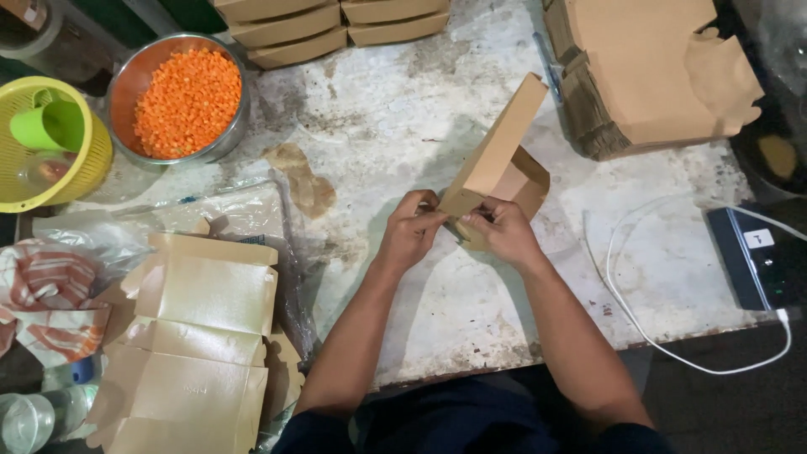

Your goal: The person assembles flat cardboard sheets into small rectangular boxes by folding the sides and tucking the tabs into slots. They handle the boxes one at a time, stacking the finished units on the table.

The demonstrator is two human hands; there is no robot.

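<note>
A: Where is the half-folded brown cardboard box [498,172] right now?

B: Near the middle of the worn, pale stone-topped desk [403,109], held up off the surface. Its long lid flap stands tilted up and away to the far right, and the open tray part faces right.

A: And the hands?

B: Both are on its near lower corner. The left hand [410,233] has its fingers [429,217] closed narrowly, pinching the edge of the board; the right hand [504,231] is curled around the same corner from the right side, its fingertips pressed onto a tab there. The two hands touch, or nearly so.

A: How would you judge it handles?

B: Light, I'd say, and thin. Stiff across a flat panel but floppy at the scored creases, so it likely buckles if squeezed mid-panel. The surface looks matte, not slippery. Best held at the corners and fold lines, as now, with a fingertip pinch rather than a full grip.

A: What lies around it?

B: A stack of flat brown cardboard blanks [647,76] at the far right, folded-up brown boxes [197,336] at the near left, and closed ones [336,25] along the far edge. A steel bowl of diced orange pieces [187,101] sits far left beside a yellow-green plastic basket [84,168]. A white cable [626,303] loops at the right.
</note>
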